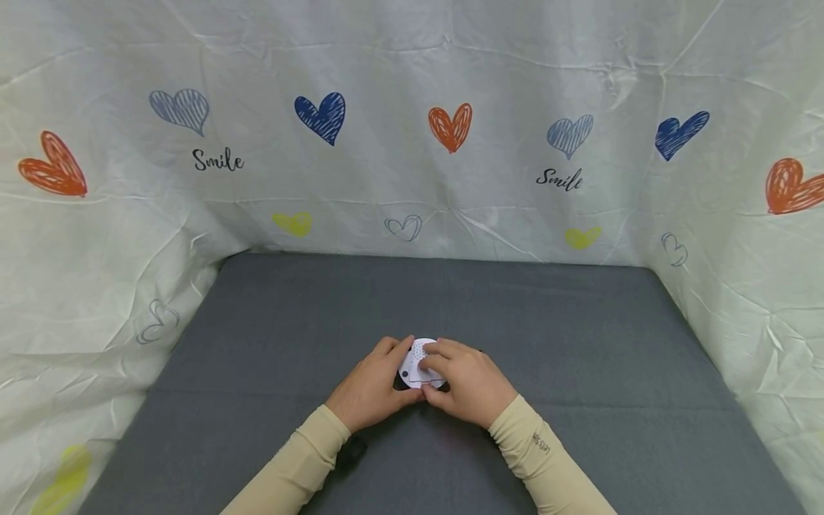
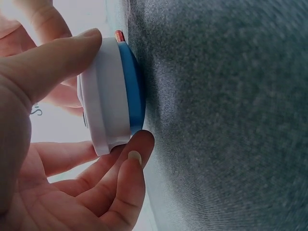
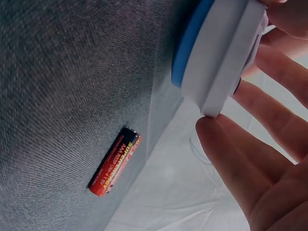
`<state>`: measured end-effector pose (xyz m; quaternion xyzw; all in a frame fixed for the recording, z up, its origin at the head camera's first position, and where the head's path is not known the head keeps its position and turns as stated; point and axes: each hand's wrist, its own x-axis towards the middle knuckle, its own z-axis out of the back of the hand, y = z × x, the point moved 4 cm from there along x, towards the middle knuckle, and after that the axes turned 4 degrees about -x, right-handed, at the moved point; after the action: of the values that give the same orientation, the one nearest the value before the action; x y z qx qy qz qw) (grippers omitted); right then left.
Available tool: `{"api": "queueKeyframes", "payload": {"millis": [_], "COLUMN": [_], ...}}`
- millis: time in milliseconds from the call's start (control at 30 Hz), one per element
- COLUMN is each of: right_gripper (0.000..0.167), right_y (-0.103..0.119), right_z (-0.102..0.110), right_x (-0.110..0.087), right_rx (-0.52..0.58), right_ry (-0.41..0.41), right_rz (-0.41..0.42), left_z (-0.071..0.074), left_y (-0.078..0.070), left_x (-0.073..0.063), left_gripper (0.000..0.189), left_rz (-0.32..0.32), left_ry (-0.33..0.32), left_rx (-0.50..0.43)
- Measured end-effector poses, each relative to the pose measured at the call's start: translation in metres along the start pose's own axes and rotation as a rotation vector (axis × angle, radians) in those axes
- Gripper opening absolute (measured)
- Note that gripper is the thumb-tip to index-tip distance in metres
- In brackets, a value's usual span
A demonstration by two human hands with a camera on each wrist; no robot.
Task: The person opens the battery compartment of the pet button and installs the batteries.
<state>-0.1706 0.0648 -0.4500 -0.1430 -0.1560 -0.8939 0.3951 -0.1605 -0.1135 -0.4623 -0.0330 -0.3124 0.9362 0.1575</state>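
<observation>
Between both hands is a round white plastic device [image 1: 415, 350] with a cluster of small holes in its face and a blue underside, which the left wrist view shows edge-on just above the cloth. My left hand [image 1: 370, 383] grips its rim, the thumb on one side and fingers on the other. From the right, my right hand [image 1: 473, 383] holds the device, with fingertips on the holed face and the thumb at the near edge. A red and black AAA battery [image 3: 115, 162] lies on the cloth beyond the device in the right wrist view.
Dark grey cloth [image 1: 547, 322] covers the table. White fabric [image 1: 386, 64] printed with hearts and "Smile" hangs along the back and both sides. A small dark shape [image 1: 350, 452] shows beneath the left forearm.
</observation>
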Motion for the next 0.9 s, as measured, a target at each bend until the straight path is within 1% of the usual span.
{"api": "queueKeyframes", "payload": {"millis": [133,400,633,900], "right_gripper": [0.026,0.020,0.014,0.015], "right_y": [-0.0012,-0.0015,0.0023,0.0058], "right_z": [0.0027,0.0022,0.0007,0.0014], "right_x": [0.0001,0.0011,0.0012,0.0023], "right_rx": [0.022,0.038,0.004,-0.033], "right_ry": [0.012,0.001,-0.015,-0.043], "right_rz": [-0.006,0.013,0.053,0.090], "left_z": [-0.0002,-0.0004,0.0000,0.0003], "left_y": [0.0008,0.0018,0.0017,0.0017], "left_x": [0.0002,0.0006,-0.0003,-0.0006], "left_gripper": [0.091,0.092,0.091,0.091], "left_rz": [0.009,0.011,-0.007,-0.014], "left_ry": [0.005,0.005,0.002,-0.006], "left_rx": [-0.001,-0.007,-0.009,-0.016]}}
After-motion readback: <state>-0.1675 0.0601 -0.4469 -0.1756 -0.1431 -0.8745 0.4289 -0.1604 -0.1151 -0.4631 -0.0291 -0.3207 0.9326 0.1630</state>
